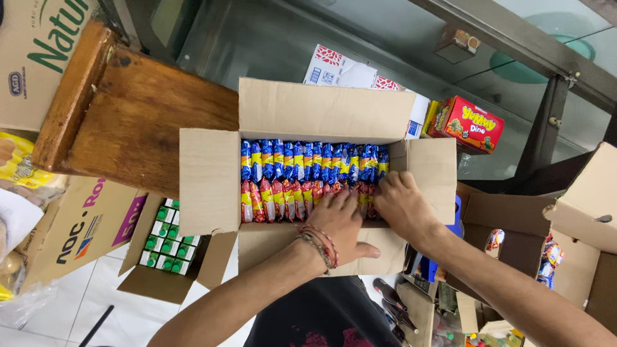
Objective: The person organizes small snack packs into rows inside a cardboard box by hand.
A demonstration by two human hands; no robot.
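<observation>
1. Plainly, the small open cardboard box of green-and-white cartons [166, 243] sits low at the left, just beside the big box; a nudge could likely tip it.
2. The left hand [339, 222] lies flat, fingers spread on the red foil snack packets [283, 198] inside the large open brown cardboard box [212, 180]; hard pressing might crush them.
3. The right hand [402, 200], fingers curled, digs among packets near the blue row [308, 159]; tugging could spill them.

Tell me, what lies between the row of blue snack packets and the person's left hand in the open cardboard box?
In the head view, a row of red snack packets lies between the blue snack packets and the left hand, whose fingers rest on it.
</observation>
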